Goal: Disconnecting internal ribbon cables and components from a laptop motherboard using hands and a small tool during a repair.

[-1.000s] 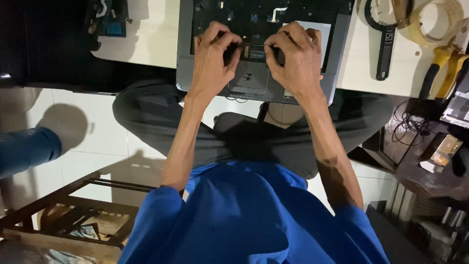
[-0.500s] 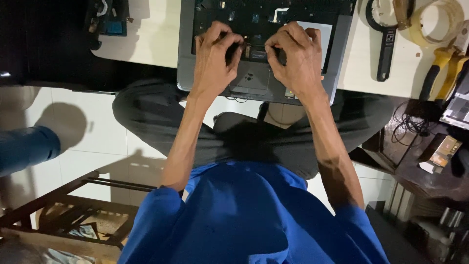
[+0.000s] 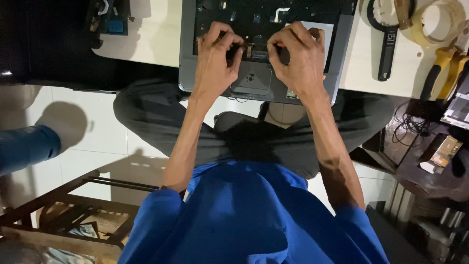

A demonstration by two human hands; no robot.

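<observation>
At the top centre of the frame an opened grey laptop base [image 3: 264, 85], its keyboard removed and dark internals exposed, lies on a pale table [image 3: 156, 44] with its front edge hanging slightly over the table's rim. The left hand [image 3: 215, 61] rests on the base's left half, fingers curled inward and pinched on a small part near the middle; what that part is cannot be made out. The right hand [image 3: 298, 58] sits just beside it, fingers likewise bent and pinching at the same spot, thumbs of both nearly facing. In the upper right lie a black-handled tool [image 3: 386, 46], a roll of tape [image 3: 437, 22] and yellow-handled pliers [image 3: 442, 68], well apart from the hands.
</observation>
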